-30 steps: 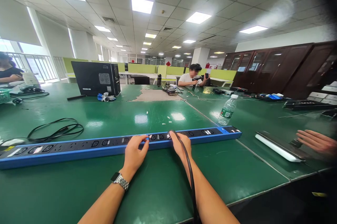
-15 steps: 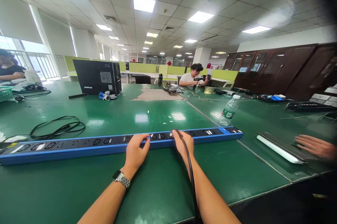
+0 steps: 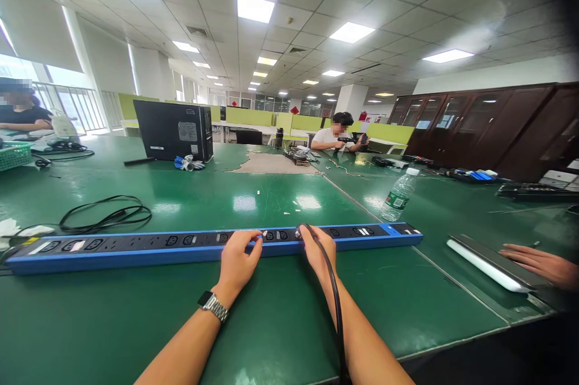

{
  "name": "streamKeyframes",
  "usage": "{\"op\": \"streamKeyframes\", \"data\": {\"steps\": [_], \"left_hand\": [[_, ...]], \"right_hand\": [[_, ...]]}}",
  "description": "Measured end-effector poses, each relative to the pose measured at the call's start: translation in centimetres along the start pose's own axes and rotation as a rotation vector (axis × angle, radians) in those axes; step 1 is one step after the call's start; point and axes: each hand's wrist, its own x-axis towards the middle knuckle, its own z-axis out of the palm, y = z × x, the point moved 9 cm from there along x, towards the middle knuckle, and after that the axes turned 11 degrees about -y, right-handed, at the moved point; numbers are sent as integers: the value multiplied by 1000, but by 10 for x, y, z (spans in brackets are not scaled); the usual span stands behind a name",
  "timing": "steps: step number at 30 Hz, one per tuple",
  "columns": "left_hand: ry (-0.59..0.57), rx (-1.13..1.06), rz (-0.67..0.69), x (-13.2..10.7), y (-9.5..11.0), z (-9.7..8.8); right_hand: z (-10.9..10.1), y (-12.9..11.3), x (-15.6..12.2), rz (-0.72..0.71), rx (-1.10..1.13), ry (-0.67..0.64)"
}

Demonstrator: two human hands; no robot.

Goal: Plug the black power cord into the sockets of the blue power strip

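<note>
A long blue-edged black power strip (image 3: 136, 245) lies across the green table (image 3: 271, 318) in front of me. My left hand (image 3: 239, 261), with a metal watch on the wrist, rests on the strip's near edge with fingers curled over it. My right hand (image 3: 318, 250) is closed on the plug of a black cable (image 3: 335, 312) at a socket in the strip; the cable runs back along my right forearm.
A coil of black cable (image 3: 106, 216) lies left, a water bottle (image 3: 398, 194) right, a black computer case (image 3: 174, 130) behind. Another person's hand (image 3: 540, 263) rests by a white-edged strip (image 3: 491, 261) at right. Two more people sit at the far and left tables.
The view has tilted slightly down and the strip sits a little lower in frame. Both my hands stay on the strip; the other person's hand at right has drawn back a little.
</note>
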Motion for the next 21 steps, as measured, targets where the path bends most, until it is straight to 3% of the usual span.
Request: {"op": "streamKeyframes", "data": {"steps": [6, 15, 21], "left_hand": [[-2, -3, 2, 0, 0, 1], [-10, -4, -14, -1, -2, 2], [-10, 0, -24, 0, -5, 3]], "right_hand": [[1, -9, -2, 1, -95, -8], [14, -9, -4, 51, -171, -126], [18, -9, -8, 165, -246, -152]]}}
